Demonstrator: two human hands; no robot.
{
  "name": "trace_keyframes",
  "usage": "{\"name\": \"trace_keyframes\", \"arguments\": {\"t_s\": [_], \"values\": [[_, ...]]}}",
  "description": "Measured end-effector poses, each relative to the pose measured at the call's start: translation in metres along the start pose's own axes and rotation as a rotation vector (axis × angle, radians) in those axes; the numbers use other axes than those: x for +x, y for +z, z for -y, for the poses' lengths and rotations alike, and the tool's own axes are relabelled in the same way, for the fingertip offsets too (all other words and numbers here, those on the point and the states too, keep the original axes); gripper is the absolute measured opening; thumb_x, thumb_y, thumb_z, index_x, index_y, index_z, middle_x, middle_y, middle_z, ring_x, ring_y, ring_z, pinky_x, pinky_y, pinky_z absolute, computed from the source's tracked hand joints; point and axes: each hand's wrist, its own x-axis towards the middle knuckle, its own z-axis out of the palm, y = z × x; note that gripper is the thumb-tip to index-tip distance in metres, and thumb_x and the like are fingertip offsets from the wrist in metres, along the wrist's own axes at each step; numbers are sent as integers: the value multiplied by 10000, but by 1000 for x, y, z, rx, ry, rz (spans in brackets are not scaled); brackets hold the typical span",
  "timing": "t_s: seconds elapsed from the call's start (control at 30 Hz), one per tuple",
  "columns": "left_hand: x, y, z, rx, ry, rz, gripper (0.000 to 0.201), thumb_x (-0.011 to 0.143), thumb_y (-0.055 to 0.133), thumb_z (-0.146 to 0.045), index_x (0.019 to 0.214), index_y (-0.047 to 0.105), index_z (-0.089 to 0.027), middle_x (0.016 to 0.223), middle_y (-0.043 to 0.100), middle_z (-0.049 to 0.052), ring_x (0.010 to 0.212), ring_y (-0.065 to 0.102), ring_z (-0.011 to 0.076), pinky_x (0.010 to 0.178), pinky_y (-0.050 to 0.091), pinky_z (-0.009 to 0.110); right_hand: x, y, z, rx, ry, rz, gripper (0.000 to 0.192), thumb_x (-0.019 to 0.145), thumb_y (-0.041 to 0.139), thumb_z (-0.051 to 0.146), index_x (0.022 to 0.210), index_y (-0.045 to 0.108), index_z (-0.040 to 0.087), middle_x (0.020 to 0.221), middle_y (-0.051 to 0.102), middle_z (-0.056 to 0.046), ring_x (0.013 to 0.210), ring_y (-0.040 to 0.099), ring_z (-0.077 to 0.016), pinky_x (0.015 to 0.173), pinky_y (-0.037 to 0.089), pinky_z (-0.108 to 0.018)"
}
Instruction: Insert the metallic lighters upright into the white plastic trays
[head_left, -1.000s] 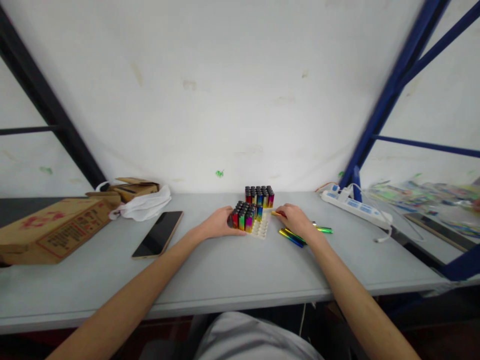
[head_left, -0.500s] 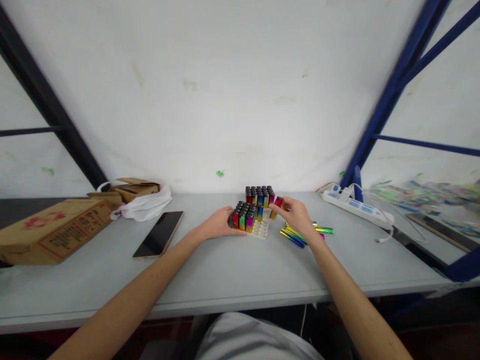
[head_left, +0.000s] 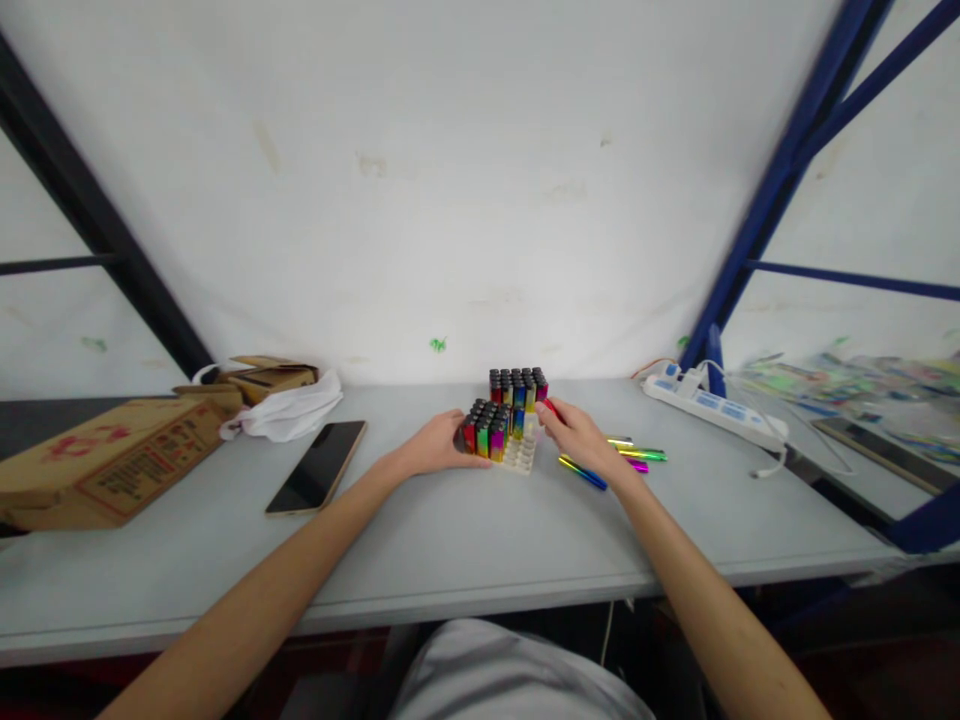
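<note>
Rows of shiny coloured lighters with black tops (head_left: 486,432) stand upright in a pale tray (head_left: 519,458), whose front right part shows bare sockets. My left hand (head_left: 439,443) is wrapped round the left end of this group, thumb along the front and fingers behind. My right hand (head_left: 574,432) is closed on a red lighter (head_left: 551,406) just right of the tray; most of that lighter is hidden by the fingers. Behind stands another block of upright lighters (head_left: 517,384). Loose shiny lighters (head_left: 583,473) lie on the table around my right wrist.
A dark phone (head_left: 318,468) lies left of my left forearm. Further left are a cardboard box (head_left: 112,455) and a white plastic bag (head_left: 289,410). A white power strip (head_left: 716,413) with cables sits at the right, near a blue metal post (head_left: 761,220). A white wall rises behind.
My right hand has moved slightly left and turned, so the red lighter it holds is now mostly covered. Fewer loose lighters show beside my right wrist. My left hand stays in place.
</note>
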Motion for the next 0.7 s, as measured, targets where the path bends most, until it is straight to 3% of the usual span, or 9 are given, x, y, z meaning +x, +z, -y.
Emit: {"name": "trace_keyframes", "arguments": {"t_s": [0.23, 0.47, 0.7], "values": [[0, 0, -1, 66, 20, 6, 665, 698, 767, -749, 999, 715, -158, 965, 705, 84, 877, 668, 280, 783, 528, 358, -3, 4, 11, -212, -6, -105, 562, 975, 403, 640, 606, 416, 217, 561, 422, 22, 576, 373, -136, 582, 246, -290], [0, -1, -3, 51, -7, 6, 648, 676, 798, -719, 988, 725, -155, 1005, 715, 97, 902, 671, 290, 826, 536, 375, -5, 6, 12, -276, 25, -141, 400, 877, 471, 429, 555, 379, 210, 537, 291, 35, 540, 316, -109, 559, 185, -299], [0, -1, -3, 51, -18, 0, 645, 661, 805, -722, 969, 722, -162, 1010, 723, 96, 905, 676, 292, 828, 533, 366, -6, 6, 10, -268, 14, -135, 328, 847, 448, 383, 576, 396, 207, 533, 351, 32, 537, 338, -106, 563, 191, -299]]}}
